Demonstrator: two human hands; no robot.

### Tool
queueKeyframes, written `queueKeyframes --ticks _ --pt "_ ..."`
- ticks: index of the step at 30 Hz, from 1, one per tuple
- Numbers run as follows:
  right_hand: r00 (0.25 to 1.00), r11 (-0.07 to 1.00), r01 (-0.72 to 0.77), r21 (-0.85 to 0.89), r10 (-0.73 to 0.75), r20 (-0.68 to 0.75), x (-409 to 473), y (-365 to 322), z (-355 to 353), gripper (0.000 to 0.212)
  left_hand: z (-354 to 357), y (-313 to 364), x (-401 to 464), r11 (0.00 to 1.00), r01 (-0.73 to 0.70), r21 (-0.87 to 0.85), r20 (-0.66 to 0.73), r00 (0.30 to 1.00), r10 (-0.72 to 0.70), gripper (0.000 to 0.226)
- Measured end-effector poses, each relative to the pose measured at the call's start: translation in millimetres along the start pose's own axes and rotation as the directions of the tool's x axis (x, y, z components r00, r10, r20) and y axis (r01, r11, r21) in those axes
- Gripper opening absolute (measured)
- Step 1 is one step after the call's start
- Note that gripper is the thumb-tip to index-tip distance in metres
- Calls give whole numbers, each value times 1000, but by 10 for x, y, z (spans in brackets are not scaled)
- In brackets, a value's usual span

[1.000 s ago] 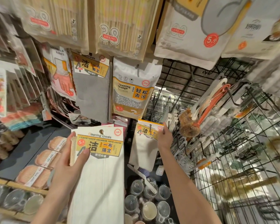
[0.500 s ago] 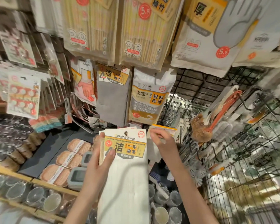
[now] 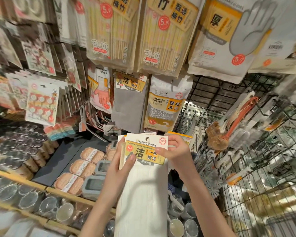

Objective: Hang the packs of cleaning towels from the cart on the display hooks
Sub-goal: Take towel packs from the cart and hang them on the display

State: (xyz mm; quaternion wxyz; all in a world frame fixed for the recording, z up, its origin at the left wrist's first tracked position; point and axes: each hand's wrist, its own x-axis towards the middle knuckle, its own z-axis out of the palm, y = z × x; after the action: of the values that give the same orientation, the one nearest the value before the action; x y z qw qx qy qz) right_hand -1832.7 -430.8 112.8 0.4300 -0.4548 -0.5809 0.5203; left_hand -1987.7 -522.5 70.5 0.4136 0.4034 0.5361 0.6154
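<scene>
Crowded hook wall. Left hand [image 3: 120, 165] grips the towel packs [image 3: 143, 177]; right hand [image 3: 175, 151] pinches the top header. Risk: rear packs slip during separation.

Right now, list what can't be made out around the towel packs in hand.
- Pack count: the left hand holds a stack of towel packs; only edges show behind the front one.
- Target hook: hidden in the head view by the packs and the right hand.
- Pack bottoms: cut off by the lower frame edge.
- Cart: out of frame.
- Small print on the label: too small.
</scene>
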Motion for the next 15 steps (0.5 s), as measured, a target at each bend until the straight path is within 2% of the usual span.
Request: queueKeyframes --ticks 7,15 --pt "998 984 -50 169 42 49 8 -122 -58 31 -8 13 2 999 -17 44 9 1000 17 51" --pt "996 981 -42 188 26 86 17 -98 -73 31 -44 47 3 996 -58 61 -1 998 58 40"
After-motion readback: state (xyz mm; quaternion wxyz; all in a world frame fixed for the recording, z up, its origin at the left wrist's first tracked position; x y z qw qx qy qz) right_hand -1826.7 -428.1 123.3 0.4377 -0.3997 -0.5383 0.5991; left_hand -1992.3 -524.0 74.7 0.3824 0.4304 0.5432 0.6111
